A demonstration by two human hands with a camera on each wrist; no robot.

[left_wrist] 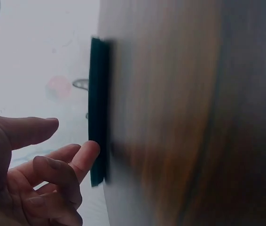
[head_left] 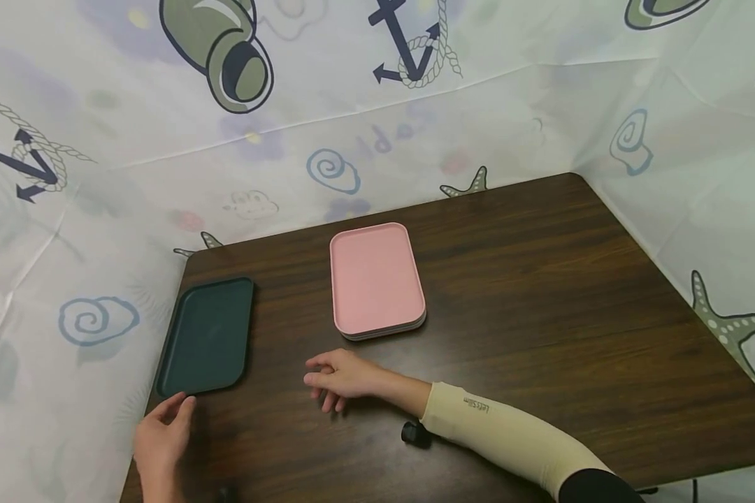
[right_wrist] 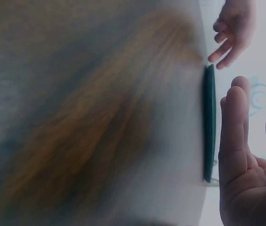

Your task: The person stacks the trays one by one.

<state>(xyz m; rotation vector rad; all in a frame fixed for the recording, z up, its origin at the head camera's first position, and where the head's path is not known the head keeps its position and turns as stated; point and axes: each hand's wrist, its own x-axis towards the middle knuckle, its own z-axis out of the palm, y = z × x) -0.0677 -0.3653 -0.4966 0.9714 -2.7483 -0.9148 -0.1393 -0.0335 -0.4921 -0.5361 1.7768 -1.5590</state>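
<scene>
A dark green tray (head_left: 207, 335) lies flat at the table's left edge. My left hand (head_left: 175, 411) is at the tray's near corner with relaxed fingers; in the left wrist view one fingertip (left_wrist: 89, 149) is at the edge of the green tray (left_wrist: 98, 103), and I cannot tell whether it touches. My right hand (head_left: 324, 381) hovers low over the bare wood, right of the green tray and in front of a stack of pink trays (head_left: 375, 278), holding nothing. The right wrist view shows my right hand (right_wrist: 240, 127) open beside the green tray (right_wrist: 209, 122).
The dark wooden table (head_left: 541, 300) is walled by a white curtain (head_left: 478, 91) with anchors and starfish at the back, left and right. A small black object (head_left: 414, 433) sits under my right forearm.
</scene>
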